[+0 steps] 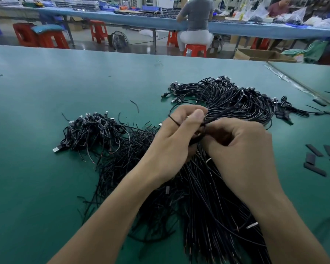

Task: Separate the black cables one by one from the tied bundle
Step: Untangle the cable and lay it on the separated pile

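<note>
A thick bundle of black cables (227,96) fans out across the green table (46,92), its plug ends at the far right and its bare ends (208,216) running toward me. My left hand (171,141) grips the bundle at its waist, and its thumb and fingers pinch a single black cable (176,107) that loops up and left. My right hand (240,147) is curled beside it, fingertips on the same spot; what they pinch is hidden. A looser pile of separated cables (95,134) lies to the left.
Short black sleeve pieces (314,161) are scattered at the right, more of them (320,102) near a seam in the table. Stray cable offcuts (134,105) lie in the middle. Beyond the far edge are red stools (195,50), a floor fan and a seated person.
</note>
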